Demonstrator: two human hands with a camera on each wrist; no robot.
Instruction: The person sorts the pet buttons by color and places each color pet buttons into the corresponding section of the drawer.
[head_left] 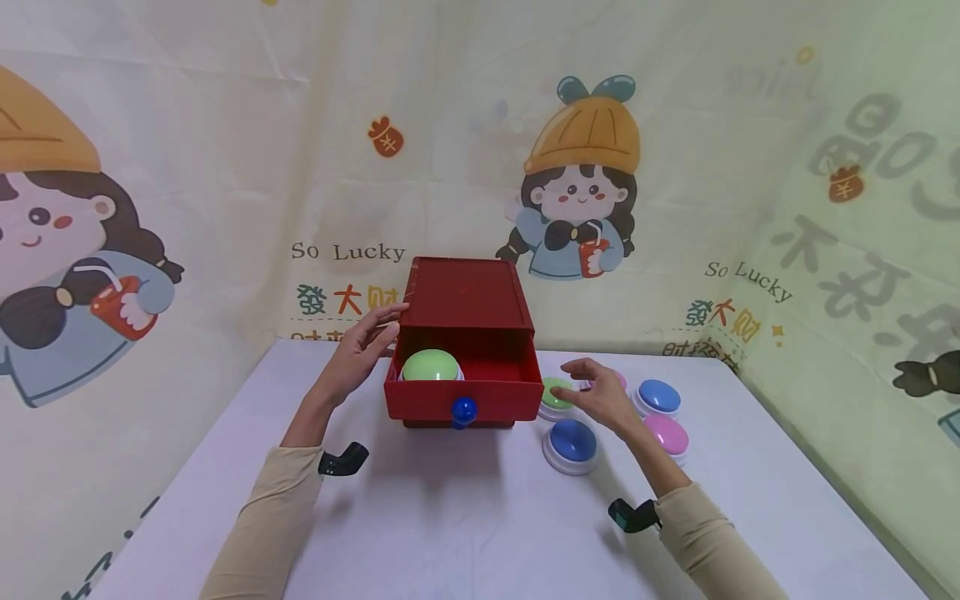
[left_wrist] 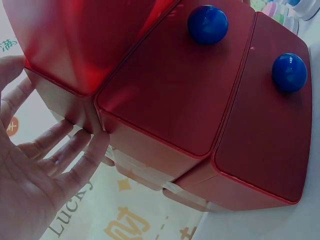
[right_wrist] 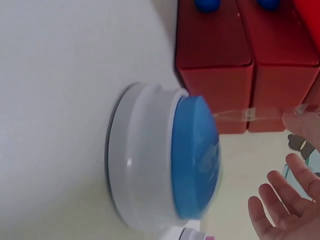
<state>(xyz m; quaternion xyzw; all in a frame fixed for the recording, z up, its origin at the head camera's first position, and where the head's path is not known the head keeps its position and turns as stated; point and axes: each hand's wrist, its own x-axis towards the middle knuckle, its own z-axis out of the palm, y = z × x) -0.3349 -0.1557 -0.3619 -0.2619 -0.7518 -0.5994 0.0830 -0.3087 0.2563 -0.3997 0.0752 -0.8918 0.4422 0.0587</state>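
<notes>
A red drawer cabinet (head_left: 467, 292) stands at mid-table with its upper drawer (head_left: 420, 402) pulled out. Inside the drawer, to the left, lies a green dome-topped push button (head_left: 431, 364). My left hand (head_left: 363, 343) is beside the cabinet's left side; in the left wrist view its extended fingertips (left_wrist: 102, 140) appear at the red side wall. Over the table right of the cabinet, my right hand (head_left: 602, 400) holds nothing, its fingers loosely bent. It partly covers a second green button (head_left: 557, 398). A blue button (head_left: 573, 442) with a white base sits nearer me.
Farther right are another blue button (head_left: 659, 396) and a pink one (head_left: 667, 435); a second pink button (head_left: 619, 380) is partly behind the right hand. Blue round knobs (left_wrist: 207, 25) stick out from the drawer fronts. A printed cloth (head_left: 465, 167) hangs behind the white table (head_left: 420, 533).
</notes>
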